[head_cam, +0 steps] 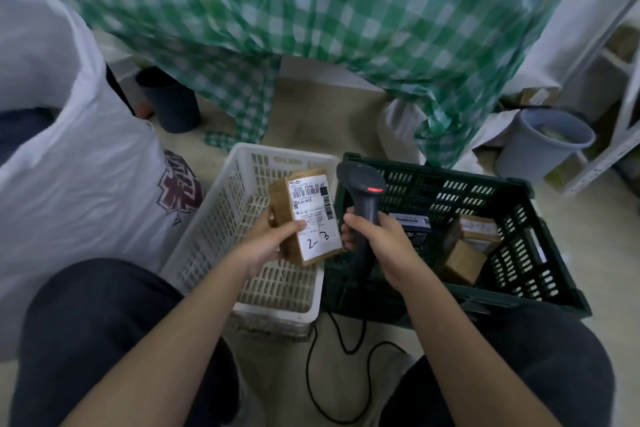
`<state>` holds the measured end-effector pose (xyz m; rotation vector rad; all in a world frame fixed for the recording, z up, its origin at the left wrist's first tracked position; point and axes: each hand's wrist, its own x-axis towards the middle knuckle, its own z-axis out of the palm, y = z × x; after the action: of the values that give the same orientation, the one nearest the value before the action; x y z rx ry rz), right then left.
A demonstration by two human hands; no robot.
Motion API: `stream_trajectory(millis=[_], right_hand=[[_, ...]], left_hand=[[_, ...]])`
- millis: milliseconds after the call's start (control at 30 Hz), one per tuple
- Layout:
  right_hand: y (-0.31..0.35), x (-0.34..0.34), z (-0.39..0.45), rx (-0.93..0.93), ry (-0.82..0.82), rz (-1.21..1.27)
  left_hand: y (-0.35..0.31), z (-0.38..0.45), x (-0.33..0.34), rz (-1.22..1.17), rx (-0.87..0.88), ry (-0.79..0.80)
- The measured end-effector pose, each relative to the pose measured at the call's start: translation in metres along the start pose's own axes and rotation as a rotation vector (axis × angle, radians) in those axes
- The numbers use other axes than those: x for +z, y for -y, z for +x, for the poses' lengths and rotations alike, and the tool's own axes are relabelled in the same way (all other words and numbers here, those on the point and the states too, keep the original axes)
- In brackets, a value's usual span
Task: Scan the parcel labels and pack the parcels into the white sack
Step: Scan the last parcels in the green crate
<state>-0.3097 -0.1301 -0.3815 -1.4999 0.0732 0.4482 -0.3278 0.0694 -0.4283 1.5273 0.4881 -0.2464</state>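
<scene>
The left hand (268, 241) grips the parcel (306, 215), label up, at frame centre. The right hand (384, 246) clasps the scanner (363, 204) just beside it. The sack (69, 166) lies at frame left, nearer the left hand.

The floor (588, 229) bears a white basket (242, 218) beside a green crate (519, 218).

The checked tablecloth (311, 17) across the top is motion-blurred and cut by the upper edge. The white sack (69, 149) runs off the left edge. Small print on the parcel label (313, 215) is unreadable.
</scene>
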Motion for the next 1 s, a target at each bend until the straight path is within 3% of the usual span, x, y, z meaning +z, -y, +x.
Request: stream_trajectory(millis=[300, 1000], right_hand=[[-0.002, 0.006, -0.028, -0.008, 0.005, -0.192], [0.005, 0.012, -0.044, -0.041, -0.037, -0.121]], left_hand=[[-0.013, 0.0, -0.004, 0.071, 0.069, -0.05], [-0.026, -0.013, -0.009, 0.148, 0.135, -0.088]])
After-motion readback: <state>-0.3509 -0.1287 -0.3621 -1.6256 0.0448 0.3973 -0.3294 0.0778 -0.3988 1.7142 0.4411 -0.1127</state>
